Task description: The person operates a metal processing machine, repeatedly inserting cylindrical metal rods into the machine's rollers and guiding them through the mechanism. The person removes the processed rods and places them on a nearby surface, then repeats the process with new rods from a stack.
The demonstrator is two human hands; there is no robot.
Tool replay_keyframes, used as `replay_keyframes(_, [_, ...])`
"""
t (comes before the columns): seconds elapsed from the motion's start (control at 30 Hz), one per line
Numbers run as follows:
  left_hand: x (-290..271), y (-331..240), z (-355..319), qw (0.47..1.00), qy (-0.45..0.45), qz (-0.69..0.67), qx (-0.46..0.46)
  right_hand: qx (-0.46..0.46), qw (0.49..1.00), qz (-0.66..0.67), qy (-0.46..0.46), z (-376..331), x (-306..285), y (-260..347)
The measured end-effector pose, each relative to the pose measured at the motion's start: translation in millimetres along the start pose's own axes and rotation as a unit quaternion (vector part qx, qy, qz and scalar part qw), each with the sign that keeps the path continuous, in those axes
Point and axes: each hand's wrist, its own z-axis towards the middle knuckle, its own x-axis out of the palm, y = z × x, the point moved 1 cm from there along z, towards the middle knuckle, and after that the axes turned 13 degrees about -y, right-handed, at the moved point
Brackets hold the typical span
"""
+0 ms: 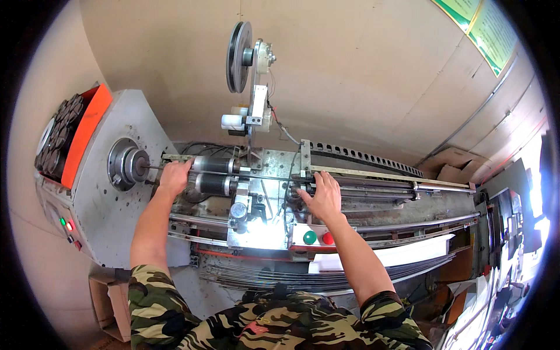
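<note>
My left hand point(175, 176) is closed around a thin metal rod point(153, 167), between the round chuck point(137, 165) on the grey machine housing and two black rollers with pale ends point(213, 184). From the chuck the rod runs rightward past the rollers and over the metal carriage point(274, 163). At the carriage's right side, my right hand point(322, 197) rests against a dark clamp block point(304, 179). Its thumb stands apart from the outstretched fingers, and the palm side is hidden. Below it is a control box point(298, 233) with a green button point(310, 237) and a red button point(328, 238).
A pulley wheel point(236, 57) stands on an upright arm behind the carriage. An orange-edged tray point(87, 134) of dark round parts sits atop the housing point(116, 216). Long rails point(420, 224) reach right. Several thin rods point(251, 277) and a white sheet point(385, 254) lie in front.
</note>
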Motion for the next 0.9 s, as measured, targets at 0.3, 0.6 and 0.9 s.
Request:
replay_keyframes(0.3, [-3.7, 9.6, 0.9, 1.000, 0.003, -0.013, -0.008, 0.009, 1.000, -0.014, 0.016, 3.8, 0.2, 2.2])
replay_keyframes(0.6, [-3.6, 17.1, 1.7, 1.000, 0.001, -0.022, -0.006, 0.011, 1.000, -0.013, 0.009, 6.0, 0.9, 1.8])
replay_keyframes(0.9, [2.7, 26.1, -0.2, 0.999, -0.022, -0.044, 0.007, 0.027, 0.999, -0.015, 0.033, 10.8, -2.5, 5.7])
